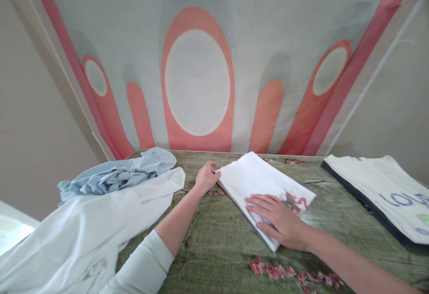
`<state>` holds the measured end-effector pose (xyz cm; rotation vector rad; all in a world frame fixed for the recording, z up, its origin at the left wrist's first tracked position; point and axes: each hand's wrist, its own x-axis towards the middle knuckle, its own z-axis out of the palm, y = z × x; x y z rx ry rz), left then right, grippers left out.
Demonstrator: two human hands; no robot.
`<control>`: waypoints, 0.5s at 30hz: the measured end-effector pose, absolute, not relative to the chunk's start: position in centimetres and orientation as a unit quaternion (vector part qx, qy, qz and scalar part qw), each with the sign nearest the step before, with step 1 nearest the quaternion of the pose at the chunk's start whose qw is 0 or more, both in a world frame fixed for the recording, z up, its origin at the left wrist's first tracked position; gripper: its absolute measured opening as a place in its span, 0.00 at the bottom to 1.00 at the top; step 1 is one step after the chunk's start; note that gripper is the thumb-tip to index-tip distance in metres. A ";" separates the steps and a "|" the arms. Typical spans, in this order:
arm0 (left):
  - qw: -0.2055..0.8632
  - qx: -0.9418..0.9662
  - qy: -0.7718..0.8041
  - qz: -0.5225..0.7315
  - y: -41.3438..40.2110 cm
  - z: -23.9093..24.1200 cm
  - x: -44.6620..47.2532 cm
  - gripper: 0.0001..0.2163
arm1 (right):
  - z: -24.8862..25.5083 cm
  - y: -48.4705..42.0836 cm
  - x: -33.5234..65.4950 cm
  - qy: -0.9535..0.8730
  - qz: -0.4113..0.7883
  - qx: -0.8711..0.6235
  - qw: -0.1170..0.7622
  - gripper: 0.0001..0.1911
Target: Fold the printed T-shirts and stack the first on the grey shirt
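Observation:
A folded white shirt [258, 178] with a colourful print near its right corner lies at a slant on the table. At its far left corner, my left hand [207, 176] is closed, thumb and fingers pinching the edge. My right hand [281, 220] lies flat on the lower part of the shirt, fingers spread and partly covering the print. The right hand holds nothing.
The table [214, 245] has a green wood-look cover with pink flowers. Left lie a loose white garment [83, 227] and a crumpled light blue garment [124, 175]. Folded clothes [375, 178] with purple lettering are stacked right. A patterned wall panel [197, 84] stands behind.

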<state>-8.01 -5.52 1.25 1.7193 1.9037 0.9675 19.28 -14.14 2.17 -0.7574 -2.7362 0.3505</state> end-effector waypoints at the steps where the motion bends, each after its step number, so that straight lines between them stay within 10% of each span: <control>1: 0.167 0.628 0.685 0.330 -5.7 1.5 -8.0 0.14 | 2.2 -14.2 19.3 -0.947 0.122 -0.261 0.140 0.23; 15: -0.065 0.759 0.618 0.195 -8.2 2.9 -4.9 0.15 | 2.8 -15.0 19.0 -0.962 0.103 -0.228 0.106 0.31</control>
